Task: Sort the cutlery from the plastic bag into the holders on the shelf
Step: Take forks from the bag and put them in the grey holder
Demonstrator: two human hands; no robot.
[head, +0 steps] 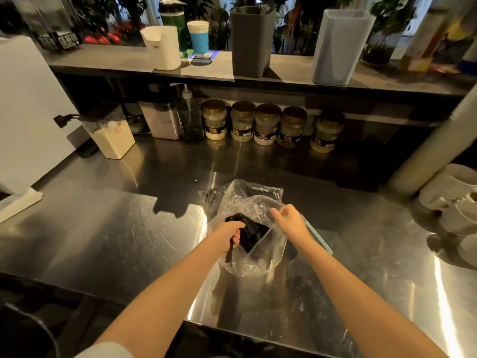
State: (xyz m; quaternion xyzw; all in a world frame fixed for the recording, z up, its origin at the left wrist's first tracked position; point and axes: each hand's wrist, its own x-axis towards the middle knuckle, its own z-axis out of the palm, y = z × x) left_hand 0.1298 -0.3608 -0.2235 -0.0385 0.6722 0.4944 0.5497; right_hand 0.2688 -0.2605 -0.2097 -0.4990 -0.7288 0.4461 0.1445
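- Left hand clenched round black cutlery inside the plastic bag, one handle end poking out toward 6 o'clock.
- Right hand pinching the bag's rim at 3 o'clock of its mouth.
- Bag lying on the steel counter.
- Dark grey holder at 12 o'clock and pale holder at 1 o'clock from the bag, upright on the shelf.

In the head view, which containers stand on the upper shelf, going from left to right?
white holder → blue cup → dark grey holder → pale grey holder
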